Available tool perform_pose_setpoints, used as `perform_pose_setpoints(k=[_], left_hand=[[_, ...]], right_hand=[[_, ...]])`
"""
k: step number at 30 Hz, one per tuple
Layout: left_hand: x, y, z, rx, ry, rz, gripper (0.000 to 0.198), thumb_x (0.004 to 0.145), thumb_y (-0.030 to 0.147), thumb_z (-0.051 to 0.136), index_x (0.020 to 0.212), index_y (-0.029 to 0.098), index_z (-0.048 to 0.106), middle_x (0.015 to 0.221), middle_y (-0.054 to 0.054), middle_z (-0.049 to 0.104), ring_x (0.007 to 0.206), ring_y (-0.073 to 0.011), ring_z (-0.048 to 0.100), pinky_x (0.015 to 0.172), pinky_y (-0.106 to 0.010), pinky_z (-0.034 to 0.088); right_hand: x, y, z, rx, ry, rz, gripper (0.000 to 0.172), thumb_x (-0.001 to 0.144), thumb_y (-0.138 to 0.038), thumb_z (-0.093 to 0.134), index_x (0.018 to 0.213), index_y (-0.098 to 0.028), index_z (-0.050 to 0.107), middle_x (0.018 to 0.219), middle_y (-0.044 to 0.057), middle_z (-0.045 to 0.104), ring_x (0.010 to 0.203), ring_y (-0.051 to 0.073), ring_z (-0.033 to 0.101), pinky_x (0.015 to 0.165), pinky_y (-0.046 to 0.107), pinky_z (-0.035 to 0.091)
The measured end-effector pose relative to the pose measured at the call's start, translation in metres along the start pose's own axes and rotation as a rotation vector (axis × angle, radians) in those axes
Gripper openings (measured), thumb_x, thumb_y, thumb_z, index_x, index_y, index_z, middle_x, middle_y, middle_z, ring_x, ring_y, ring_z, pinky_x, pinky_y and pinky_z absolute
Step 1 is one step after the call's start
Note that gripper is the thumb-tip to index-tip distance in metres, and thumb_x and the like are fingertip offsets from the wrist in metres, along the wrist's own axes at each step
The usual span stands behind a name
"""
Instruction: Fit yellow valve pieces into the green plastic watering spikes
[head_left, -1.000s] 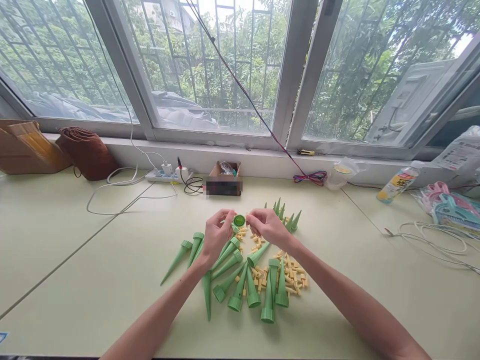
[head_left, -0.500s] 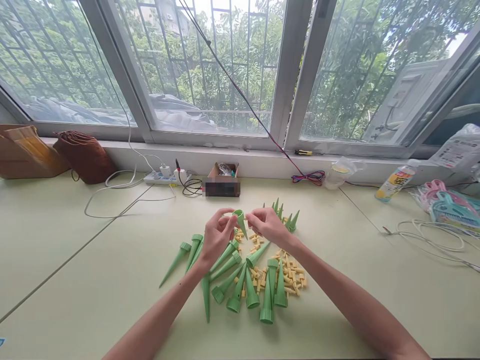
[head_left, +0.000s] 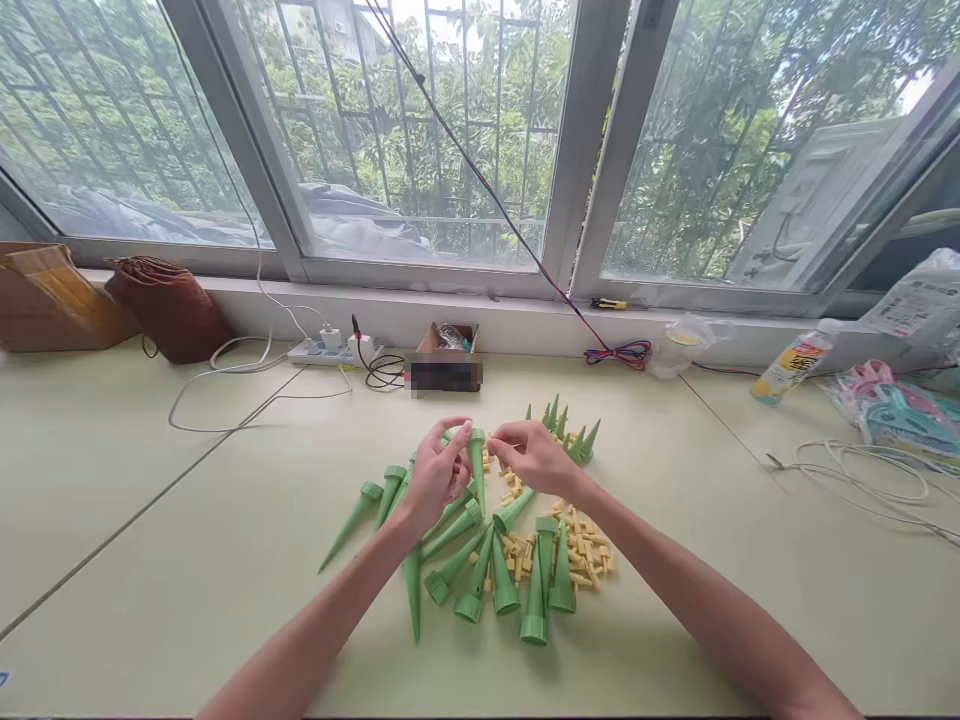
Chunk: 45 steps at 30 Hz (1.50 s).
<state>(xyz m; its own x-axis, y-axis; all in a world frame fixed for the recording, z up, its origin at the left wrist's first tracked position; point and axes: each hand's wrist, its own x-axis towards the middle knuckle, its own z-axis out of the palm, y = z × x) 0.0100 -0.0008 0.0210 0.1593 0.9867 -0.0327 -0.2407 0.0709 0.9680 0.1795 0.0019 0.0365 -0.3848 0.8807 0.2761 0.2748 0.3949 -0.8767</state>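
My left hand (head_left: 442, 468) grips a green plastic watering spike (head_left: 478, 470) near its wide capped end, and the spike's point hangs down. Close beside the cap, my right hand (head_left: 532, 452) has thumb and fingers pinched together; what they hold is too small to make out. Several more green spikes (head_left: 450, 575) lie below and left of my hands. Small yellow plastic valve pieces (head_left: 589, 550) are heaped among them, under and right of my hands. Behind my right hand, a group of green spikes (head_left: 562, 425) stands with points up.
At the back stand a small open box (head_left: 446, 365), a power strip (head_left: 322, 352) with cables and a brown drawstring bag (head_left: 169, 310). A spray can (head_left: 795, 362), teal and pink brushes (head_left: 896, 410) and a loose white cable (head_left: 847, 480) lie at the right.
My left hand has turned the spike from tilted, with its opening showing, to nearly upright with its cap on top. My right hand stays pinched beside it.
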Motion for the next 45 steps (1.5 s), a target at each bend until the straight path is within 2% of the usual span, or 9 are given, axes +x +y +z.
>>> perform_pose_setpoints(k=[5,9,14,18,21,30,39,42,45], left_hand=[[0.003,-0.001,-0.003,-0.079,-0.015,-0.150,0.048,0.077,0.045,0.072,0.114,0.018,0.056,0.044,0.012,0.042,0.025,-0.0025,0.026,0.025,-0.013,0.014],[0.004,-0.004,-0.003,-0.090,-0.023,-0.148,0.046,0.077,0.047,0.072,0.110,0.019,0.057,0.047,0.011,0.043,0.028,-0.0027,0.029,0.027,-0.013,0.016],[0.001,-0.001,-0.001,0.051,0.025,0.118,0.034,0.084,0.048,0.065,0.102,0.020,0.059,0.046,0.009,0.044,0.033,-0.0040,0.030,0.032,-0.015,0.021],[-0.004,0.004,-0.001,0.173,0.054,0.347,0.032,0.085,0.047,0.065,0.096,0.018,0.062,0.070,0.002,0.054,0.042,-0.0029,0.038,0.036,-0.016,0.028],[-0.005,0.004,-0.003,0.231,-0.004,0.399,0.032,0.084,0.046,0.066,0.101,0.018,0.062,0.084,-0.001,0.058,0.047,-0.0037,0.044,0.039,-0.017,0.033],[-0.002,0.003,-0.005,0.215,0.040,0.325,0.031,0.082,0.046,0.068,0.094,0.017,0.061,0.067,0.003,0.050,0.042,-0.0038,0.040,0.038,-0.017,0.030],[0.002,0.004,-0.005,0.112,0.054,0.075,0.033,0.078,0.048,0.070,0.086,0.018,0.062,0.049,0.006,0.047,0.038,-0.0050,0.034,0.036,-0.016,0.025],[0.002,0.005,-0.005,0.070,0.059,-0.033,0.033,0.076,0.047,0.072,0.089,0.018,0.061,0.048,0.008,0.043,0.038,-0.0047,0.030,0.036,-0.016,0.024],[0.002,0.005,-0.004,0.024,0.086,-0.118,0.038,0.073,0.046,0.075,0.096,0.020,0.059,0.053,0.009,0.041,0.041,-0.0053,0.033,0.037,-0.016,0.025]], right_hand=[[-0.002,0.003,0.002,-0.089,0.020,-0.059,0.027,0.091,-0.031,0.051,0.072,-0.015,0.061,0.063,0.001,0.058,0.056,0.011,0.050,0.055,0.023,0.041],[-0.002,0.005,0.004,-0.094,0.053,-0.054,0.028,0.092,-0.033,0.052,0.073,-0.015,0.062,0.066,0.002,0.060,0.059,0.012,0.051,0.056,0.023,0.041],[0.000,0.007,0.005,0.025,0.113,0.027,0.034,0.093,-0.040,0.049,0.070,-0.016,0.057,0.053,-0.003,0.048,0.048,0.009,0.041,0.048,0.022,0.033],[0.002,0.008,0.003,0.092,0.144,0.068,0.041,0.093,-0.046,0.048,0.064,-0.017,0.053,0.047,-0.005,0.040,0.043,0.008,0.032,0.044,0.023,0.026],[0.003,0.007,0.001,0.086,0.138,0.073,0.044,0.092,-0.046,0.048,0.059,-0.017,0.050,0.045,-0.006,0.036,0.042,0.007,0.030,0.044,0.023,0.024],[-0.001,0.000,0.001,-0.014,0.036,0.041,0.039,0.090,-0.039,0.051,0.059,-0.015,0.055,0.048,-0.005,0.039,0.045,0.007,0.034,0.045,0.021,0.026],[-0.003,0.001,0.001,-0.026,-0.064,-0.024,0.031,0.090,-0.034,0.052,0.066,-0.015,0.057,0.057,-0.003,0.047,0.051,0.008,0.039,0.048,0.021,0.031],[-0.004,-0.001,0.001,0.011,-0.101,-0.035,0.028,0.091,-0.032,0.052,0.069,-0.015,0.058,0.060,-0.001,0.053,0.052,0.009,0.045,0.051,0.021,0.037],[-0.004,-0.002,0.001,0.033,-0.111,-0.052,0.027,0.091,-0.032,0.052,0.071,-0.015,0.059,0.061,0.000,0.055,0.054,0.010,0.049,0.053,0.022,0.040]])
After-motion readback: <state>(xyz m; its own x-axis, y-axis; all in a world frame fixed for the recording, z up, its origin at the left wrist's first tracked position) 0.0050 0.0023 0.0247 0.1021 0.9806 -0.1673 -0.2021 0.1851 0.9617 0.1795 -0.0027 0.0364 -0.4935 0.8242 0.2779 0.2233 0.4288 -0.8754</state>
